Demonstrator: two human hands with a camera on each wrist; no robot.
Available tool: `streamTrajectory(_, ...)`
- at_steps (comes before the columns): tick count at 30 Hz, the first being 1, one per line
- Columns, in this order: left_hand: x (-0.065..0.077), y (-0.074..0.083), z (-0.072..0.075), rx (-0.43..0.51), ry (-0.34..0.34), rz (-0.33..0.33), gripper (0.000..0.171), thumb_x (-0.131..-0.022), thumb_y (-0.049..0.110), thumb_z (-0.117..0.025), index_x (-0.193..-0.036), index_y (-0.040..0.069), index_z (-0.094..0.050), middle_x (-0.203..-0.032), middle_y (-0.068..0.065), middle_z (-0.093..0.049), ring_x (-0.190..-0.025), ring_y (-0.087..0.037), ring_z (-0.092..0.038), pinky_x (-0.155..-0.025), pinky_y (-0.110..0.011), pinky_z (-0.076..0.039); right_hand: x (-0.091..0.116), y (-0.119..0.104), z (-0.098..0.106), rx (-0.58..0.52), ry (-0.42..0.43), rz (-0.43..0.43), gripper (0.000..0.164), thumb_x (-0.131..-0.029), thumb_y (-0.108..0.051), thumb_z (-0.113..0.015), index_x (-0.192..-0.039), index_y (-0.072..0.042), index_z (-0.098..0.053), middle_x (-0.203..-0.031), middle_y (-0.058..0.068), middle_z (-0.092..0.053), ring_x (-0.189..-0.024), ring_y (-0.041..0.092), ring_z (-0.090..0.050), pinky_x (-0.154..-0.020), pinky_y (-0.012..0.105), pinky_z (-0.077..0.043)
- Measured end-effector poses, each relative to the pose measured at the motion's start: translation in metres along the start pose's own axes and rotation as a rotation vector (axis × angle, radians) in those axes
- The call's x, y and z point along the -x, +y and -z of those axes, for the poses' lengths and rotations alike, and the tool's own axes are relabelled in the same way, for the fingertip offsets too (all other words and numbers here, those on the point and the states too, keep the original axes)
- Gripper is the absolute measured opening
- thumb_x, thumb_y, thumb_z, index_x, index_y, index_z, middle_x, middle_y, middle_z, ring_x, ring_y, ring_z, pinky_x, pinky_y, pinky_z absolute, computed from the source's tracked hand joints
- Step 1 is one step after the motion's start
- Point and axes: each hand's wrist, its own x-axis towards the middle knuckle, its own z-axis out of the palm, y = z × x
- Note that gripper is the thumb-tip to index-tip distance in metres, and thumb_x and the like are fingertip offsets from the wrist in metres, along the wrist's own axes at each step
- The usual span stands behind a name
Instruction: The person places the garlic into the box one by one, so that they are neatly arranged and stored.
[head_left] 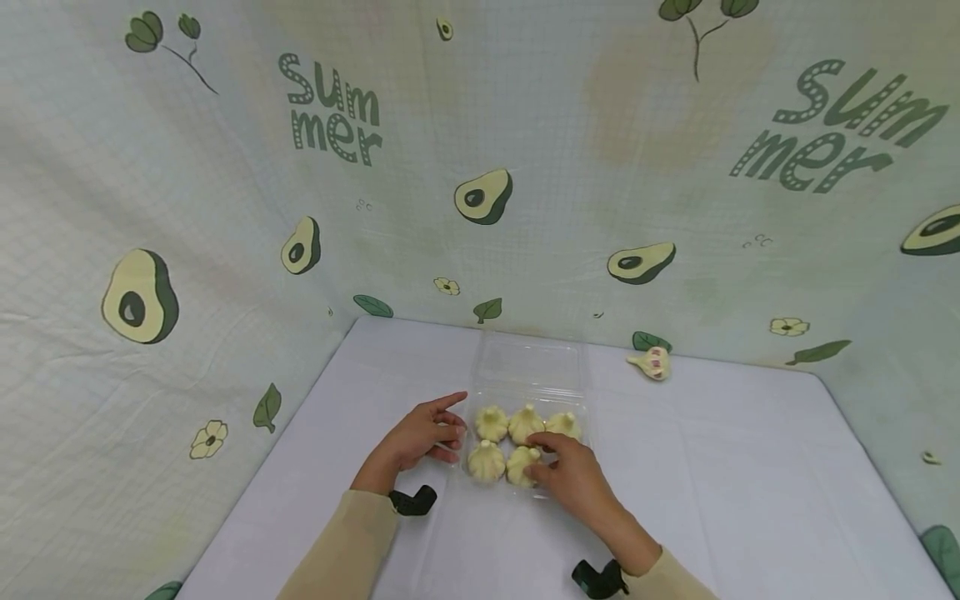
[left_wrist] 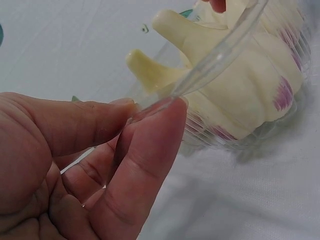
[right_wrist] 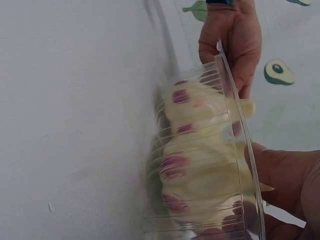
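A clear plastic clamshell box [left_wrist: 212, 62] lies on the table with its lid [head_left: 528, 364] folded open toward the back. Several pale garlic bulbs [head_left: 487, 461] sit inside in two rows, stems up; purple patches show on their sides through the wall in both wrist views. My left hand [head_left: 426, 435] is at the box's left side, thumb and finger pinching its rim. Over the front row, my right hand [head_left: 573, 477] has its thumb and fingers around a garlic bulb [head_left: 519, 468] beside the front-left one. Part of that bulb is hidden by the fingers.
Another garlic bulb [head_left: 654, 363] lies on its side near the table's back edge, right of the box. A white cloth covers the table [head_left: 720, 492]. Behind and beside it hangs a curtain [head_left: 555, 208] printed with avocados.
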Motion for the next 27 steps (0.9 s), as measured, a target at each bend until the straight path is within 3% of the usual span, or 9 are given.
streamTrajectory(11, -0.001, -0.001, 0.001, -0.015, -0.002, -0.009, 0.073, -0.101, 0.001, -0.067, -0.165, 0.017, -0.038, -0.12, -0.016, -0.064, -0.08, -0.019, -0.066, -0.066, -0.036, -0.065, 0.002, -0.008, 0.02, 0.029, 0.095, 0.056, 0.035, -0.092, -0.018, -0.083, -0.125, -0.009, -0.075, -0.116, 0.012, -0.073, -0.092, 0.017, -0.068, -0.075, 0.029, -0.057)
streamTrajectory(19, -0.002, 0.001, 0.0, -0.012, -0.01, -0.02, 0.073, -0.1, 0.001, -0.067, -0.165, 0.016, -0.038, -0.121, -0.019, -0.064, -0.08, -0.02, -0.067, -0.066, -0.037, -0.065, -0.012, 0.006, 0.061, 0.144, 0.243, 0.136, 0.034, -0.097, -0.018, -0.079, -0.127, -0.005, -0.073, -0.114, 0.015, -0.073, -0.094, 0.025, -0.07, -0.079, 0.035, -0.059)
streamTrajectory(27, -0.002, 0.0, 0.0, -0.015, -0.004, -0.011, 0.072, -0.1, 0.001, -0.067, -0.165, 0.017, -0.039, -0.12, -0.017, -0.064, -0.081, -0.021, -0.067, -0.066, -0.036, -0.065, -0.033, 0.027, 0.106, 0.205, 0.375, 0.15, 0.035, -0.098, -0.016, -0.077, -0.129, -0.002, -0.071, -0.116, 0.019, -0.074, -0.103, 0.035, -0.07, -0.084, 0.044, -0.06)
